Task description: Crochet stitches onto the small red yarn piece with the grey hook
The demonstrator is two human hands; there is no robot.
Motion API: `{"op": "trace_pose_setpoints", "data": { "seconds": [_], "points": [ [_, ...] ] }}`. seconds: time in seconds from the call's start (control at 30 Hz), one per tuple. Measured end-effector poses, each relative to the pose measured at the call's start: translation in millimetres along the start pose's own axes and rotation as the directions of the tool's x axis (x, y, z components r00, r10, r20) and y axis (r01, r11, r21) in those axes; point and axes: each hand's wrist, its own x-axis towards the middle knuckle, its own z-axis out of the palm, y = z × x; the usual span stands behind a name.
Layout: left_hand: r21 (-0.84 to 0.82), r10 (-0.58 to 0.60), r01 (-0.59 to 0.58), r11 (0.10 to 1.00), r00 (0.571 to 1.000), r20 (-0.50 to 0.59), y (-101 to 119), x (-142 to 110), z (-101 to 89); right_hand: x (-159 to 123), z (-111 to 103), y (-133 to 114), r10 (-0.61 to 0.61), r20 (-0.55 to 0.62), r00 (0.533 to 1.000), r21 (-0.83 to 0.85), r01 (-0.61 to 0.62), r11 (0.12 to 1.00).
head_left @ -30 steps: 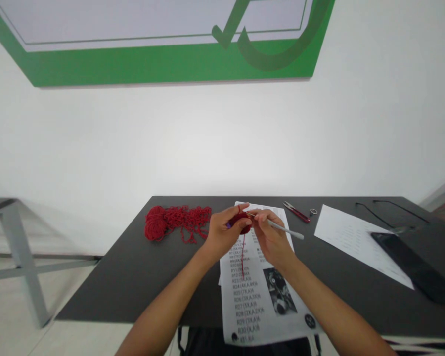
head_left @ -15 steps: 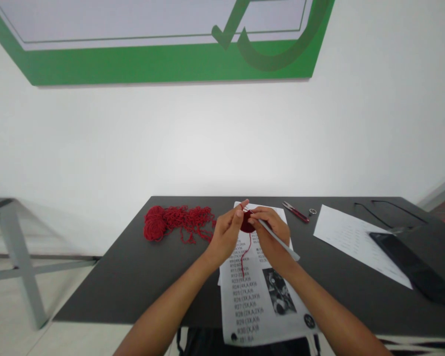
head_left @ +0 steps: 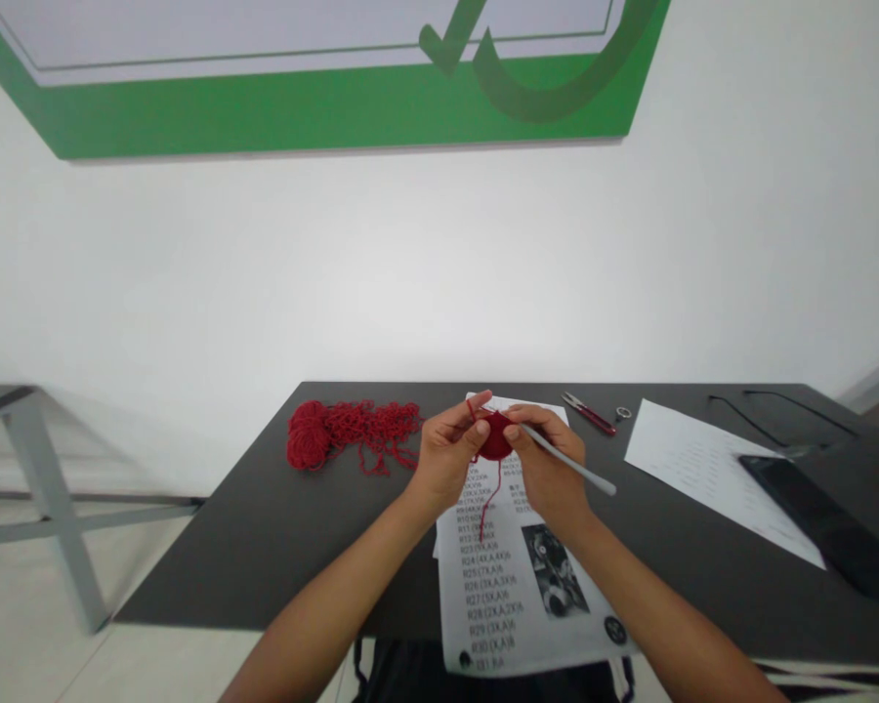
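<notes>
Thread snips point(head_left: 590, 415) lie beside a small ring point(head_left: 623, 410); eyeglasses point(head_left: 787, 446) rest near a black phone point(head_left: 824, 525) and printed sheet point(head_left: 703, 469). A green-bordered sign point(head_left: 322, 59) hangs above.

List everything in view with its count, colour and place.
Table: 1, black, centre
Crocheted piece: 1, red, centre
Hook: 1, grey, right of piece
Yarn heap: 1, red, table's left
Printed sheet: at least 1, white, centre
Snips: 1, red-handled, right of centre
Ring: 1, silvery, beside snips
Paper: 1, white, right
Flat device: 1, black, right
Glasses: 1 pair, dark, right
Second table: 1, grey, left edge
Sign: 1, green and white, top
Wall: 1, white, behind
Floor: 1, pale, bottom
Forearms: 2, bare, front
Left hand: 1, bare, on piece
Right hand: 1, bare, on hook
</notes>
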Motion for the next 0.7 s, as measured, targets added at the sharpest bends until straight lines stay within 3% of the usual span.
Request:
{"op": "trace_pose_setpoints", "data": {
  "seconds": [0.47,0.7],
  "points": [
    [0.438,0.134,-0.140,0.888,0.990,0.044,11,-4,1.4,6,-8,-9,-0.072,0.013,0.997,-0.043,0.073,0.996],
    [0.544,0.185,-0.193,0.817,0.980,0.071,14,-3,1.8,6,-10,-16,-0.201,0.050,0.978,-0.165,0.206,0.964]
  ]
}}
